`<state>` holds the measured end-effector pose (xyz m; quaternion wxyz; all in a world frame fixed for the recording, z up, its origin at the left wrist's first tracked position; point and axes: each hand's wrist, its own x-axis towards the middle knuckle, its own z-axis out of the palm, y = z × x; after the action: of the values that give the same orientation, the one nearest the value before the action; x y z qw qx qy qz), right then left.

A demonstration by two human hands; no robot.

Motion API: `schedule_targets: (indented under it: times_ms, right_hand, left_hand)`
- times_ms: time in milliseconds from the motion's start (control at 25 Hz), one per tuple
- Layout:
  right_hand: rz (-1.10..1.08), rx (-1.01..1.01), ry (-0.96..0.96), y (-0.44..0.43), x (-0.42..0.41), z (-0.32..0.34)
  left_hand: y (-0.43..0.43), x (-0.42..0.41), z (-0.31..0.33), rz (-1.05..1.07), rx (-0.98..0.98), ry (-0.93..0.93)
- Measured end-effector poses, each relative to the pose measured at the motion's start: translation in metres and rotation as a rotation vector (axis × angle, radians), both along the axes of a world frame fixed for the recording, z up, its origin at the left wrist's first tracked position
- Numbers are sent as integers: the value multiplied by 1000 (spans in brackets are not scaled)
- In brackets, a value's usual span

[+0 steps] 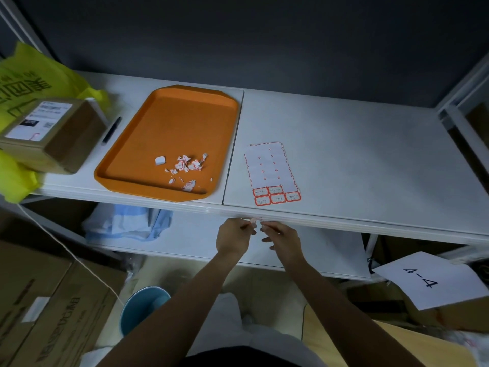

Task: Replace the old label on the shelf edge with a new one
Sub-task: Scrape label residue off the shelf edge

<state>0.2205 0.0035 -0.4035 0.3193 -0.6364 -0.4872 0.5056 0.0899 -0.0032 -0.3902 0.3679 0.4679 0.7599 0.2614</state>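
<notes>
A small red-and-white label (254, 220) sits on the front edge of the white shelf (330, 223), partly lifted. My left hand (234, 238) pinches its left end with thumb and forefinger. Just to the right, the fingertips of my right hand (281, 238) meet at the label's other end. On the shelf top above lies a label sheet (270, 168), mostly bare backing, with several red-bordered handwritten labels (276, 196) left at its near end.
An orange tray (137, 144) holds torn label scraps (186, 165) and a white eraser-like block (160, 160). A black pen (111, 129), a cardboard parcel (53, 133) and a yellow bag (31, 75) lie left. Below: blue cloth (127, 223), blue bucket (143, 305), boxes, a "4-4" sheet (428, 279).
</notes>
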Motion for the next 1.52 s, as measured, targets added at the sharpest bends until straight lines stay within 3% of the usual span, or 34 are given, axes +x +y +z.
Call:
schedule_targets:
  times_ms: [400,800,1000,1520]
  right_hand:
    - [-144,-135,133,1,-14,1]
    - [-326,-469,431,1,-20,6]
    - [-369,-509,473,2,-19,7]
    - [-366,-555,572,5,-22,-2]
  left_hand:
    - [0,-2,1,-88,-30,15]
    - [2,-1,0,-78,-92,-2]
    - [4,0,2,-34,-123,-70]
    - [9,-3,5,-59,-212,-4]
